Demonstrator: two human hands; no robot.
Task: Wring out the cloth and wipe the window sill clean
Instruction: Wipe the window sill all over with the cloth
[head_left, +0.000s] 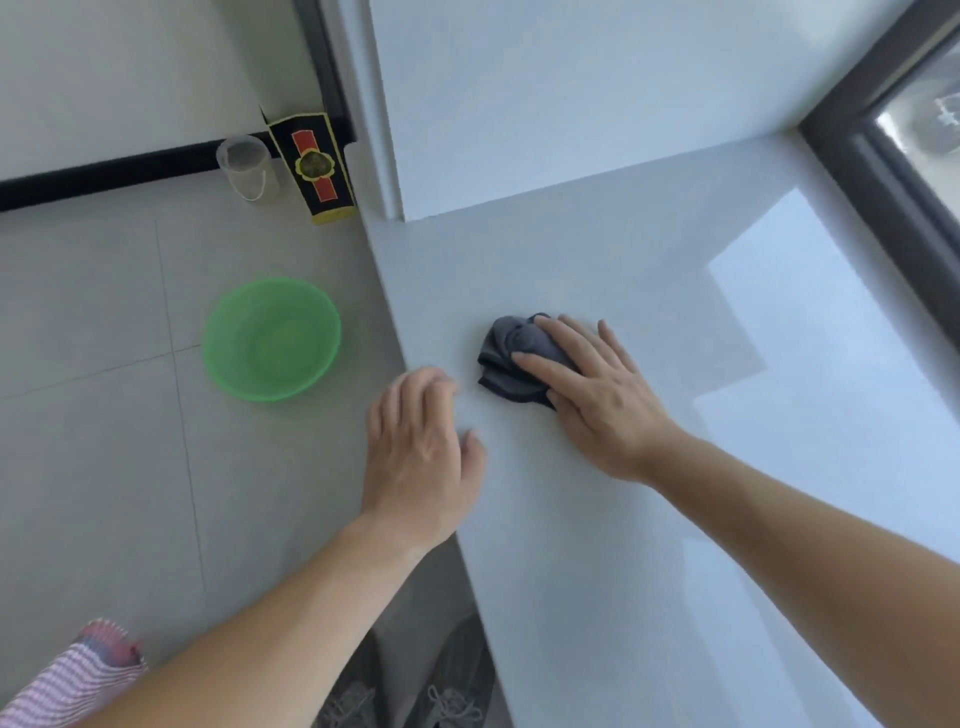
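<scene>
Grey and bunched into a loose wad, the cloth (511, 358) lies on the pale window sill (597, 519), a little in from its front edge and well short of the dark window frame (878, 171). The right hand (597, 395) lies flat on top of it, fingers spread and pressing down, with the thumb-side folds of the fabric poking out toward the wall. The left hand (421, 457) is empty, its fingers loosely curled and slightly blurred at the tips, resting or hovering at the sill's front edge just beside the cloth but not touching it (contact with the surface cannot be made out). On the tiled floor (104, 415) below sits a green basin (271, 340), with a clear plastic cup (244, 166) and a black-and-yellow box (314, 169) against the wall behind it. Judging by the cloth being up on the sill under a flat palm and away from the basin, the wringing looks to be finished and the wiping is the step in hand. How much of the sill has been covered cannot be told: no damp streaks or dirt show clearly on the glossy surface, so most of its length, toward the window corner and back toward the person, should probably be counted as still to do.
</scene>
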